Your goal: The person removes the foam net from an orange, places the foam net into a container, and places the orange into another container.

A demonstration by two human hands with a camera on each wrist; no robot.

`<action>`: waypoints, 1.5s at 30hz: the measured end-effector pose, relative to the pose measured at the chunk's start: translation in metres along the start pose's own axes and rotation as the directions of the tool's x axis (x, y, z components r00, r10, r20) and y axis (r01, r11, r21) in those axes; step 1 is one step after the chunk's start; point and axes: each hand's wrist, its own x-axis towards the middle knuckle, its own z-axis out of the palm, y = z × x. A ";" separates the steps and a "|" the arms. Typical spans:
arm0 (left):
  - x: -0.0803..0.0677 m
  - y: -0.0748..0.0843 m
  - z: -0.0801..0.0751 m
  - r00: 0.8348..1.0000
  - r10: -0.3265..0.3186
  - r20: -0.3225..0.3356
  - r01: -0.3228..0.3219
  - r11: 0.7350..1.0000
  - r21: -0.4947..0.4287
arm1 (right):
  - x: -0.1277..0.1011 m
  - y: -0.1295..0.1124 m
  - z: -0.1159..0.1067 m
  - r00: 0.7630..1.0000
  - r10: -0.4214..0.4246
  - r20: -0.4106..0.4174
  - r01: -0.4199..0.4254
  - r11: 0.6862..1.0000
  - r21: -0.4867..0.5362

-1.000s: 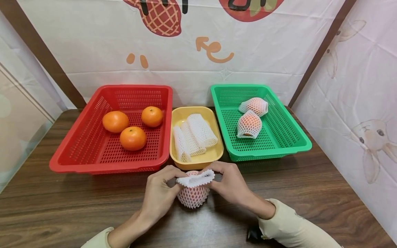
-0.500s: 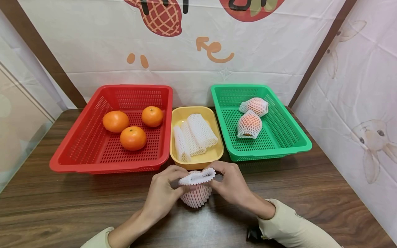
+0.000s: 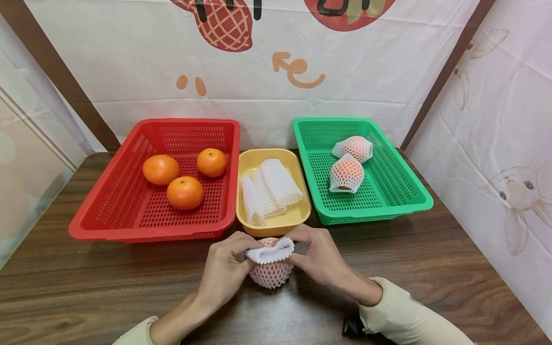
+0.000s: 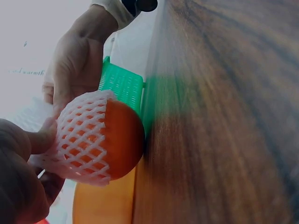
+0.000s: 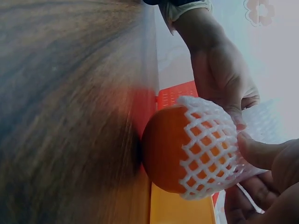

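Note:
An orange (image 3: 269,273) (image 4: 122,140) (image 5: 164,149) stands on the brown table (image 3: 86,287), partly inside a white foam net sleeve (image 3: 270,253) (image 4: 81,135) (image 5: 210,149). My left hand (image 3: 224,273) (image 4: 21,182) pinches the sleeve's left rim. From the other side my right hand (image 3: 321,258) (image 5: 266,177) pinches the right rim. Both wrist views show the orange's bottom bare and resting on the wood.
A red basket (image 3: 108,201) at the left holds three bare oranges (image 3: 184,192). A yellow tray (image 3: 297,211) in the middle holds spare foam sleeves (image 3: 271,189). A green basket (image 3: 388,191) at the right holds two netted oranges (image 3: 346,174). Printed sheets hang behind and at the right.
Both hands have drawn the sleeve's rim lower over the orange, and the folded rim has narrowed. The baskets and their contents have not moved.

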 end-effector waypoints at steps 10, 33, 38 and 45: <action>0.000 0.004 -0.001 0.981 -0.132 0.143 0.132 0.991 0.013 | 0.000 0.001 0.000 0.997 -0.023 -0.068 0.023 1.000 -0.012; 0.002 0.005 -0.003 0.985 -0.102 0.135 0.105 0.994 -0.016 | 0.001 -0.001 0.001 1.000 -0.006 -0.020 0.007 0.999 0.033; 0.002 0.007 -0.002 0.937 -0.228 0.264 0.220 0.974 0.057 | 0.002 0.000 0.001 0.999 0.006 -0.034 -0.006 1.000 0.014; 0.001 0.010 0.000 0.881 -0.355 0.314 0.337 0.935 0.111 | 0.002 0.001 0.001 0.999 0.043 -0.030 -0.042 0.999 0.018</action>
